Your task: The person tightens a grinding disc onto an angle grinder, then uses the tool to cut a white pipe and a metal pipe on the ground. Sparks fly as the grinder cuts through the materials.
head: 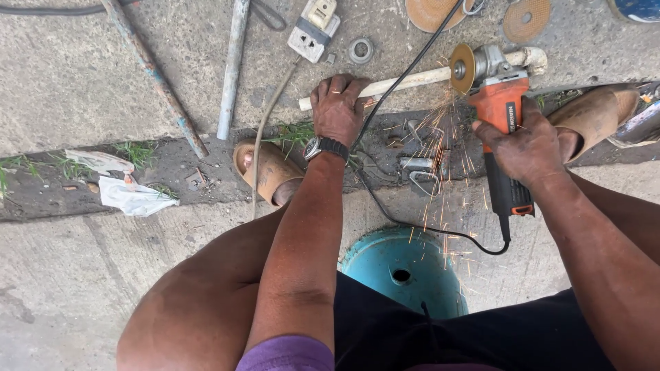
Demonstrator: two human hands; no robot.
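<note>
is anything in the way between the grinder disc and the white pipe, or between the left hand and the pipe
Nothing visible. The angle grinder in the right hand has its disc already against the white pipe, throwing sparks. The left hand presses straight on the pipe. The black cord crosses over the pipe between hand and disc, but blocks neither.

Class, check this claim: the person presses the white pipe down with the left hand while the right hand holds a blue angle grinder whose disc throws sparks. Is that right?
Not quite. The angle grinder is orange and black, not blue, as the head view shows. The rest holds: the left hand presses the white pipe down, and the right hand holds the grinder while sparks fly from its disc.
</note>
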